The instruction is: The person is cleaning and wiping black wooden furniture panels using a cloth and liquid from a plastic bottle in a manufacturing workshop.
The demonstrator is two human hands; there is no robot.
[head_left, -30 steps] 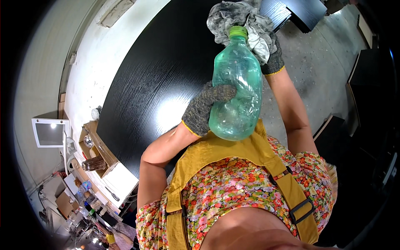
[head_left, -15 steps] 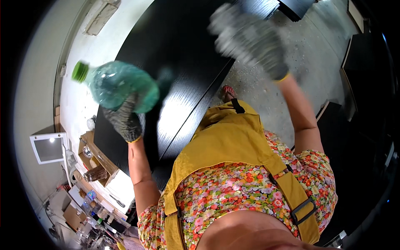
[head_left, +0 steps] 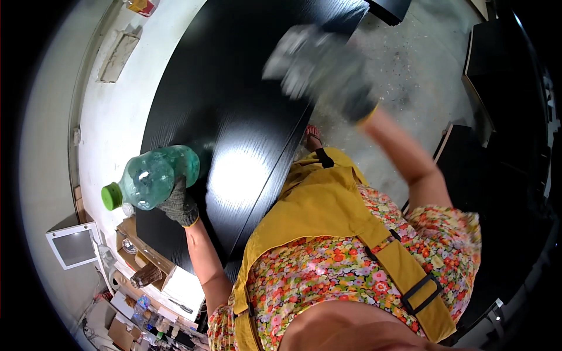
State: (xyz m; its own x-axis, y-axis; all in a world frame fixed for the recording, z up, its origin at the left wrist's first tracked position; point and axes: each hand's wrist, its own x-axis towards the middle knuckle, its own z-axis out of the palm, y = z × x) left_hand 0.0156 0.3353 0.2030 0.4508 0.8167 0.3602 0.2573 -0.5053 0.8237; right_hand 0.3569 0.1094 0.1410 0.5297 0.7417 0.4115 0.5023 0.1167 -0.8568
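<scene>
Over the black board (head_left: 202, 76) at nine o'clock, the tilted green bottle (head_left: 153, 175) could slip should my left hand (head_left: 178, 205), fingers clasped round its base end, slacken, while my right hand (head_left: 339, 82) toward twelve blurs, its fingers impossible to tell.

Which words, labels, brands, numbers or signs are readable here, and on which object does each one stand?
No text can be read.
Green bottle: no label visible.
Red and yellow packet by the upper edge: any print too small to read.
Small things at lower left: too small to read.
</scene>
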